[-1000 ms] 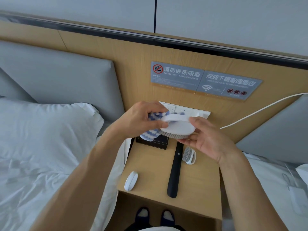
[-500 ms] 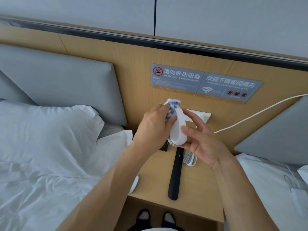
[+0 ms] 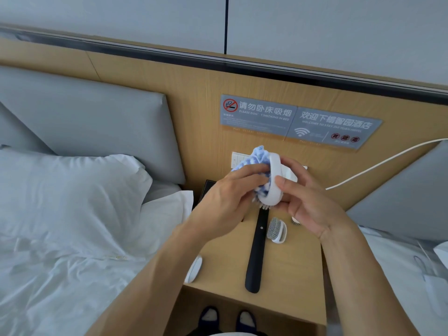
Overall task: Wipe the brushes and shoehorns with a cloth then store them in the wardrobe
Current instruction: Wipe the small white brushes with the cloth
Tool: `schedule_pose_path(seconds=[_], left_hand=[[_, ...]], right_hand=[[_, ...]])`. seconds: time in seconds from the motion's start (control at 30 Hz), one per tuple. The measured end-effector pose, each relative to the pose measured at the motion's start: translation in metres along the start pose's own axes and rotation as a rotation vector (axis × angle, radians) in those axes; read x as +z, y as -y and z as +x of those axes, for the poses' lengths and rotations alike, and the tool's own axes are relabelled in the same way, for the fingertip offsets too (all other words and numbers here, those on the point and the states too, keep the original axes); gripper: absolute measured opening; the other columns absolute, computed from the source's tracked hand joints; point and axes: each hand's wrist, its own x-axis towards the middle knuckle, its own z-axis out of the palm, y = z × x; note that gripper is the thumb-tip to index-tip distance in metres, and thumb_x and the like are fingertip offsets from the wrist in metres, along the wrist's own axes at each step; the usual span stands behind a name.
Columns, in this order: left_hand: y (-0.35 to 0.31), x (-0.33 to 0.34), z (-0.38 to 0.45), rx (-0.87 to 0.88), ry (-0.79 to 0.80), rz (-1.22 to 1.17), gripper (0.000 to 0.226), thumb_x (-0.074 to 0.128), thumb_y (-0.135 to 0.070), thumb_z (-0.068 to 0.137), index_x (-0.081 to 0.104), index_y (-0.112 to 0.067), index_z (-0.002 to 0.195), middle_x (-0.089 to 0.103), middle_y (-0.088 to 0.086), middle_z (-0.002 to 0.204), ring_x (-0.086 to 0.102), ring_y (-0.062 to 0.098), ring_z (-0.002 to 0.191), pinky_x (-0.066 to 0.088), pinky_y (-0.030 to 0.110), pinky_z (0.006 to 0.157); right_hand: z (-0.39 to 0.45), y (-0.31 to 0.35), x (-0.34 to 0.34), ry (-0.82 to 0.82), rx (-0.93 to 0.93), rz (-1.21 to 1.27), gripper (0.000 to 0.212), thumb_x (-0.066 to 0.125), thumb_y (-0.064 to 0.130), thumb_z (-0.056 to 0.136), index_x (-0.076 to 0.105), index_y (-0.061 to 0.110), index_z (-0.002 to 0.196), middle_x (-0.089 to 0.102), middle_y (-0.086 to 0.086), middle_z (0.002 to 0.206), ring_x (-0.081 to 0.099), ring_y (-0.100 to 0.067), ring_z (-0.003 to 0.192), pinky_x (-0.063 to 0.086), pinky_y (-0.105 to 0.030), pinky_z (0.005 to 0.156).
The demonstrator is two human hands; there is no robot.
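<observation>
Two bare hands meet above a wooden nightstand [image 3: 286, 270]. The right hand [image 3: 308, 200] is closed around a white brush [image 3: 275, 180], thumb over its rounded back, and the brush stands on end with its bristles poking out at the bottom. The left hand [image 3: 232, 197] is closed on a blue and white cloth [image 3: 254, 161] and presses it against the left side of the brush.

On the nightstand below lies a long black shoehorn [image 3: 257, 251], pointing away from the person. Just to its right sits a second brush [image 3: 276, 230], lying on its side with grey bristles showing. Another white thing [image 3: 194, 269] peeks out at the left edge of the nightstand, partly hidden by the left arm. A white pillow [image 3: 68, 195] lies on the bed to the left. A white cable [image 3: 383, 161] runs along the wooden wall panel on the right.
</observation>
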Motion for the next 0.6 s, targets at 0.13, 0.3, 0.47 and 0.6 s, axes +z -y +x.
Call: schedule_pose_path(seconds=[0.13, 0.3, 0.47, 0.6], left_hand=[[0.007, -0.018, 0.000, 0.039, 0.079, -0.054, 0.039, 0.048, 0.017, 0.075, 0.068, 0.003, 0.106, 0.064, 0.007, 0.125, 0.060, 0.016, 0.115, 0.047, 0.024, 0.096], [0.010, -0.034, 0.001, -0.010, 0.048, -0.021, 0.037, 0.050, 0.012, 0.069, 0.074, 0.000, 0.095, 0.069, 0.003, 0.113, 0.064, 0.009, 0.099, 0.043, 0.012, 0.083], [0.005, -0.018, 0.004, 0.038, -0.046, 0.120, 0.031, 0.047, 0.011, 0.086, 0.068, 0.004, 0.108, 0.059, 0.012, 0.127, 0.060, 0.025, 0.111, 0.050, 0.032, 0.091], [0.001, 0.000, -0.001, 0.002, -0.021, 0.105, 0.023, 0.044, 0.009, 0.094, 0.064, 0.004, 0.105, 0.050, 0.013, 0.135, 0.055, 0.027, 0.113, 0.046, 0.033, 0.094]], right_hand=[[-0.002, -0.003, -0.001, 0.039, 0.064, 0.012, 0.067, 0.085, 0.028, 0.065, 0.062, 0.029, 0.128, 0.072, -0.021, 0.115, 0.070, -0.042, 0.105, 0.062, -0.048, 0.081], [-0.003, -0.004, 0.005, 0.090, 0.111, 0.019, 0.060, 0.074, 0.019, 0.077, 0.055, 0.024, 0.134, 0.067, -0.027, 0.122, 0.069, -0.044, 0.104, 0.062, -0.048, 0.080], [0.001, -0.002, 0.011, 0.094, 0.084, 0.048, 0.067, 0.079, 0.025, 0.074, 0.052, 0.024, 0.136, 0.071, -0.018, 0.118, 0.071, -0.037, 0.101, 0.060, -0.041, 0.075], [0.002, 0.000, 0.009, 0.067, 0.047, 0.020, 0.076, 0.083, 0.030, 0.070, 0.052, 0.034, 0.139, 0.071, -0.014, 0.123, 0.072, -0.032, 0.105, 0.059, -0.040, 0.080]])
